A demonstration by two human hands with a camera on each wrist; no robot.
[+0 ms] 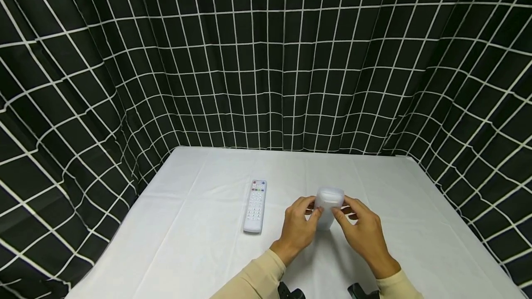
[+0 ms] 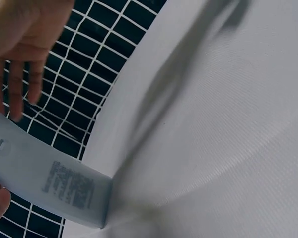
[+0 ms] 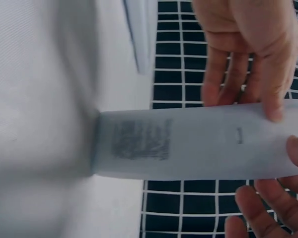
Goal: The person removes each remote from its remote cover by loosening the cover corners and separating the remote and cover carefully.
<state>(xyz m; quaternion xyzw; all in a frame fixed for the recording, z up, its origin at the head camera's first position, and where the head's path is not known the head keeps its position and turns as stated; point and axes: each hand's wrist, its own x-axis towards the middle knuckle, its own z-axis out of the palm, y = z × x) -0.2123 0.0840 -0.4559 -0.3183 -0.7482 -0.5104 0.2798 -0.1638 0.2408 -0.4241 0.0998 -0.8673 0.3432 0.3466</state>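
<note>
On the left, a black curtain (image 1: 75, 105) with white lines is seen, and it is hung across the back and the right side too. The bench (image 1: 187, 225) is covered by a white cloth. On the bench, left of the hands, a white remote (image 1: 255, 206) is laid flat, with its buttons turned up. Next, the left hand (image 1: 300, 226) is reached out from a tan sleeve (image 1: 257, 275). The left side of a pale container (image 1: 330, 201) is gripped between its thumb and fingers. The container is stood on the bench, to the right of the remote, with its bottom touching the cloth. Small dark print (image 3: 141, 139) is seen low on it, but the words are too blurred to be read. Last, the container's right side is gripped by the thumb and fingers of the right hand (image 1: 362, 230).
</note>
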